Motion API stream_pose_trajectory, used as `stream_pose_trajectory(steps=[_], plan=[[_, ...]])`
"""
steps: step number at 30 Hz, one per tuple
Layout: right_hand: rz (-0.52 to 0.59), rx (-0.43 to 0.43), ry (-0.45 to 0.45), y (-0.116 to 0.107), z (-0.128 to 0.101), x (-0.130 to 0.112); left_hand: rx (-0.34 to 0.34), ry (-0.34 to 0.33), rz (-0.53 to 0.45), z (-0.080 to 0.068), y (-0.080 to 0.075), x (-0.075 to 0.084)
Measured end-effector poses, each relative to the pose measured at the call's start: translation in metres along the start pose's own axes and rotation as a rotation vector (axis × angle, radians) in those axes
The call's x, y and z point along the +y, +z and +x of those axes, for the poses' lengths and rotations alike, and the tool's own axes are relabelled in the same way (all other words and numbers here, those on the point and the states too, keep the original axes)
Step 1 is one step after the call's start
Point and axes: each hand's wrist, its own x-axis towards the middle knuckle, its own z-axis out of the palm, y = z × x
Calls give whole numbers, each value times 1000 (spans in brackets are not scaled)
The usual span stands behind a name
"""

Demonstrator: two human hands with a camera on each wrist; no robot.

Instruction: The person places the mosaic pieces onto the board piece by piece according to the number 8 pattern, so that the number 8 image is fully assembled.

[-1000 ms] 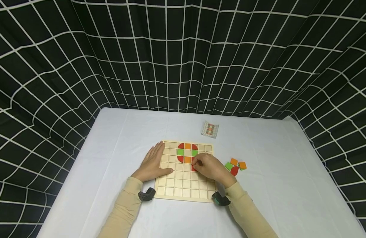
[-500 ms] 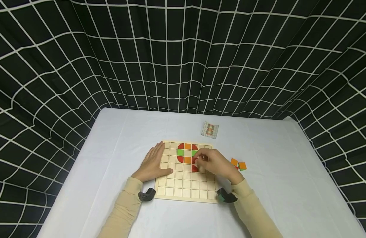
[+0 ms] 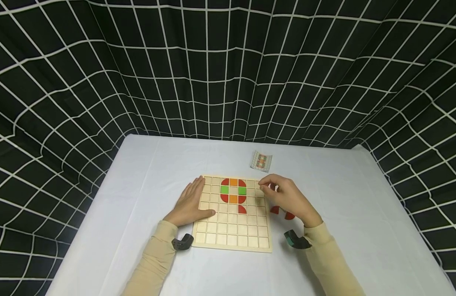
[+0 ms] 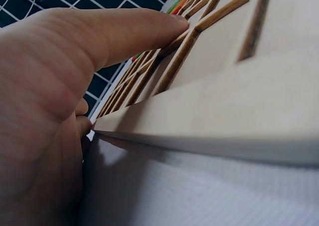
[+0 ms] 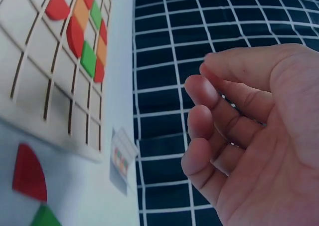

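A wooden grid board [image 3: 217, 228] lies on the white table. My left hand [image 3: 189, 203] rests along its left edge, fingers straight and thumb [image 4: 144, 31] over the grid. Red rounded corner tiles, orange squares [image 3: 233, 199] and green squares [image 3: 242, 190] form a ring in the upper grid. Under the ring's lower right corner sits one more red tile [image 3: 242, 209]. My right hand [image 3: 287, 199] hovers over the board's right edge; the right wrist view shows its fingers [image 5: 199, 121] loosely bent with nothing between them.
Beside the board's right edge lie loose red tiles [image 3: 289, 216]; a green one [image 5: 46, 216] shows in the right wrist view. Behind the board is a small printed pattern card [image 3: 261, 161]. A black curtain with white grid lines [image 3: 228, 70] surrounds the table.
My right hand has lifted off the red tiles and moved right, partly over the loose tiles. The ring's lower right red tile is now uncovered. My left hand stays put.
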Motion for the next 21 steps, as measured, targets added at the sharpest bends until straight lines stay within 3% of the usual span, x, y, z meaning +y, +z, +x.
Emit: stream_pose_trajectory(steps=[13, 21], plan=[[-86, 72, 92, -19, -14, 24, 6, 4, 8, 1, 2, -3], [-74, 66, 190, -26, -23, 37, -3, -4, 0, 0, 0, 0]])
